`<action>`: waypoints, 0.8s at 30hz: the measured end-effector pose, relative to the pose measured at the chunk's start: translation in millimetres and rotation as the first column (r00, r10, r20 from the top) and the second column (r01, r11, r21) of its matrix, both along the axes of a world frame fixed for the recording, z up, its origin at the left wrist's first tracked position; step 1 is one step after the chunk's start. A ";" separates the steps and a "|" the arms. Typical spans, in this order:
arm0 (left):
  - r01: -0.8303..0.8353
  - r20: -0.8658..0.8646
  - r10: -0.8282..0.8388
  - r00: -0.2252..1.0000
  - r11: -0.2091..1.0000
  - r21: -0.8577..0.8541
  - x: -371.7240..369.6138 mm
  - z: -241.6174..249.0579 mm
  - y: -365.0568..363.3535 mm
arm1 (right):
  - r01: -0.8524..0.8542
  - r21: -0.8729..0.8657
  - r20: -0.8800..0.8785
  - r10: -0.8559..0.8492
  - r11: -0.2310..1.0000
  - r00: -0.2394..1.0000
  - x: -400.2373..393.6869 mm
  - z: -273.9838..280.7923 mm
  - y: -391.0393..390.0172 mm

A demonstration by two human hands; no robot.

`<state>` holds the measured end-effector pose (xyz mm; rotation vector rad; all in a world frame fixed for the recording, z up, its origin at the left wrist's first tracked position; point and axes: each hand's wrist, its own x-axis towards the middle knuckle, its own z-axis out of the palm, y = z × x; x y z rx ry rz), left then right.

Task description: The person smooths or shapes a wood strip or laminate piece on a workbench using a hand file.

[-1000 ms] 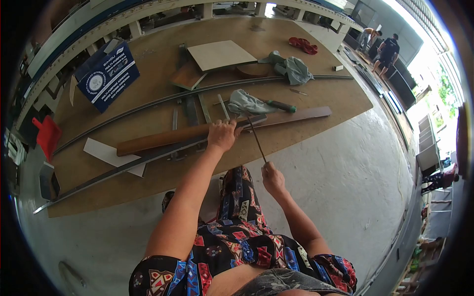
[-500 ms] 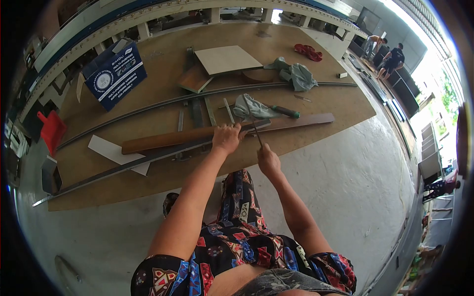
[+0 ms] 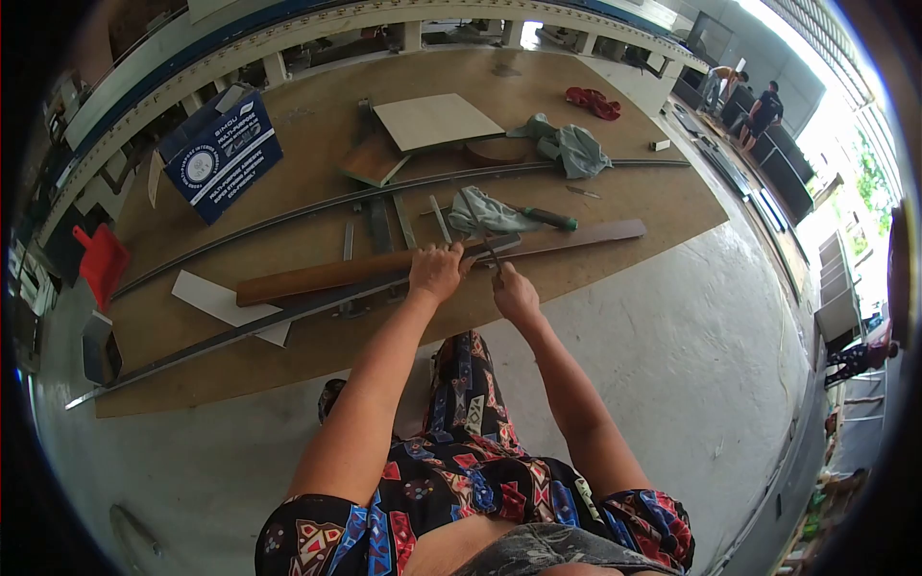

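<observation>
My left hand (image 3: 438, 273) is closed around a long grey metal strip (image 3: 221, 341) near its right end, pressing it down over the board pile. My right hand (image 3: 516, 291) grips the near end of a thin dark file (image 3: 489, 248), which lies crosswise over the strip just right of my left hand. Under and behind the strip are a brown wooden piece (image 3: 327, 276) and a pale flat strip (image 3: 610, 232). A grey-green cloth (image 3: 490, 213) and a green-handled tool (image 3: 552, 219) lie just beyond my hands.
The brown work board (image 3: 653, 202) also bears a cream panel (image 3: 437, 120), a curved dark strip (image 3: 279, 219), a second cloth (image 3: 581, 149) and red fabric (image 3: 593, 102). A blue box (image 3: 226, 158) and red dustpan (image 3: 101, 264) stand left. Two people (image 3: 765, 110) bend at the far right.
My right hand has moved forward and slightly left, sliding the file further across the metal strip. My left hand keeps its hold on the strip.
</observation>
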<state>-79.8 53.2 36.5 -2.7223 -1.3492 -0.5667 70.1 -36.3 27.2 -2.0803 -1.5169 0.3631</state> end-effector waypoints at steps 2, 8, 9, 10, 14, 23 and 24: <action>0.001 0.009 -0.001 1.000 1.000 0.005 0.3 -1.1 0.8 | -0.008 0.021 -0.002 0.008 1.000 1.000 -0.1 -3.7 8.5; 0.003 0.023 -0.003 1.000 1.000 0.009 -1.6 2.1 -2.1 | 0.030 0.006 -0.084 -0.029 1.000 0.996 -3.8 -18.3 -50.5; 0.006 0.022 -0.006 1.000 1.000 0.010 -1.8 2.2 -1.5 | 0.047 0.004 -0.103 -0.046 0.999 0.994 -5.7 -23.5 -70.1; 0.009 0.022 -0.010 1.000 1.000 0.011 -1.3 0.9 -0.6 | 0.064 0.002 -0.121 -0.063 0.998 0.991 -7.4 -27.2 -86.8; 0.012 0.044 -0.014 0.999 0.998 0.054 -1.5 -3.6 0.4 | 0.064 -0.055 -0.127 -0.070 0.996 0.989 -5.5 -36.0 -110.8; -0.003 0.000 0.003 1.000 0.999 -0.037 -0.4 4.2 -1.6 | -0.036 0.046 0.030 0.034 0.998 0.999 1.8 -3.3 17.6; 0.000 0.012 0.000 1.000 1.000 -0.012 -0.4 3.8 -1.8 | -0.029 0.052 0.017 0.028 0.998 0.999 -0.1 -1.8 17.9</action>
